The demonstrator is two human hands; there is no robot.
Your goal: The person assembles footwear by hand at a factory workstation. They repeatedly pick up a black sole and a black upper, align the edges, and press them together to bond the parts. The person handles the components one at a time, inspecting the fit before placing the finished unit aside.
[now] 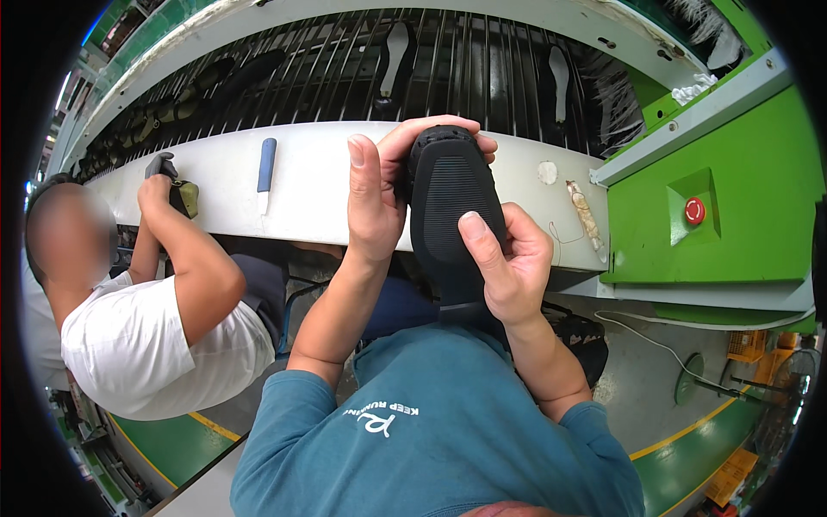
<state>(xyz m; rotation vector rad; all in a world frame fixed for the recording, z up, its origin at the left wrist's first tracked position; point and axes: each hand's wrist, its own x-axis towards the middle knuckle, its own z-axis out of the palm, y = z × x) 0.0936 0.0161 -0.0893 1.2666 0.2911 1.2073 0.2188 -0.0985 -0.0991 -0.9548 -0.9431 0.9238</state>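
A black shoe (459,202) is held up in front of my chest, its ribbed sole facing me. My left hand (376,194) wraps the far end from behind, fingertips showing on the right edge, its thumb raised off the shoe. On the right side my right hand (515,263) grips the shoe, the thumb pressed on the sole and the fingers curled at the side. The near end of the shoe narrows toward my teal shirt. Beyond the hands lies the white worktop (314,185), with a blue-handled knife (267,168) on it to the left.
Behind the worktop, a roller rack (482,69) carries several shoes and soles. A tape-wrapped tool (585,215) with thread lies right, before a green machine (724,172) with a red button (695,210). A co-worker (164,336) sits left, handling an olive shoe (187,198).
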